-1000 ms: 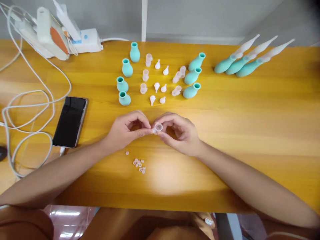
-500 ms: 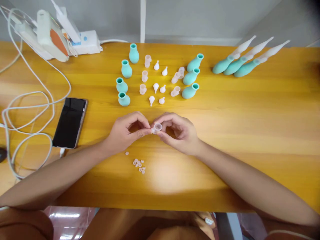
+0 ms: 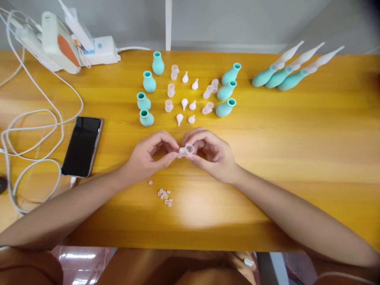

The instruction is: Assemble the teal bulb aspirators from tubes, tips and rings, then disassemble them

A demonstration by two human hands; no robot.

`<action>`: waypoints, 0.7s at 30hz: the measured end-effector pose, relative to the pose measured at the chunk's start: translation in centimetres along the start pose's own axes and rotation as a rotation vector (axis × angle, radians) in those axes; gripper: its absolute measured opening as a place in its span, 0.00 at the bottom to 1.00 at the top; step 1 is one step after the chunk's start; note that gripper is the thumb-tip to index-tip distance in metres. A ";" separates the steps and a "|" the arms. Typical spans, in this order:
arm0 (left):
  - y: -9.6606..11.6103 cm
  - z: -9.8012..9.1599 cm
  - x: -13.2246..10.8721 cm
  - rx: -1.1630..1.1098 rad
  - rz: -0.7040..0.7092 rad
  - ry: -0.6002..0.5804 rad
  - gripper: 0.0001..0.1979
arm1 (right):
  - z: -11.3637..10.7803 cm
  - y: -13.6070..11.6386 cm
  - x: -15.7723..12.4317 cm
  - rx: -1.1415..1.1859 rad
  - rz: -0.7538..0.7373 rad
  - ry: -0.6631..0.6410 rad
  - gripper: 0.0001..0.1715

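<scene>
A translucent pinkish plastic connector with a round open mouth is held in the air over the table. My right hand pinches it from the right between thumb and fingers. At its narrow left end, my left hand has thumb and forefinger closed on the side part; the contact is partly hidden. Beyond the hands stand similar connectors, several small white bulb-shaped pieces and teal rubber bulbs. Tiny translucent ring caps lie scattered nearer my body.
Three teal bulbs with long white nozzles lie at the back right. A phone on a white cable lies to the left. A power strip with plugged-in chargers stands at the back left. More teal bulbs are right of centre.
The connector has turned slightly and shifted a little to the right and up, showing more of its narrow end. My left fingertips have drawn back slightly toward that end.
</scene>
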State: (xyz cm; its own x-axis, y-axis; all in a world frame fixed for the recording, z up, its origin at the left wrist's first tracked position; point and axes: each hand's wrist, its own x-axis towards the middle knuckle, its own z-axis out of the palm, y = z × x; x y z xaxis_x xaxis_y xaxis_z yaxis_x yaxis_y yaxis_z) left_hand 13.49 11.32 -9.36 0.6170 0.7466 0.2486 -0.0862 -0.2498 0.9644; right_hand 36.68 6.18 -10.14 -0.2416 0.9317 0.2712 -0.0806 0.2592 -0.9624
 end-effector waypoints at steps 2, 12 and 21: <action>-0.2 0.1 0.0 0.023 0.012 0.010 0.12 | -0.1 0.1 0.1 -0.025 -0.026 -0.005 0.12; -0.1 0.2 0.1 0.131 0.072 0.024 0.09 | -0.7 0.1 0.0 -0.105 -0.060 -0.032 0.09; -0.5 -0.1 0.2 0.195 0.015 0.147 0.08 | -0.9 0.3 0.5 -0.723 -0.185 -0.206 0.12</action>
State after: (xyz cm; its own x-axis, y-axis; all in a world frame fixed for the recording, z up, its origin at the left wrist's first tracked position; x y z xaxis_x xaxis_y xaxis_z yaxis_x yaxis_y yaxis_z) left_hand 13.63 11.66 -9.79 0.4948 0.8204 0.2865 0.0670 -0.3647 0.9287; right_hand 37.42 7.01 -10.32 -0.4661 0.8095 0.3569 0.4971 0.5734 -0.6513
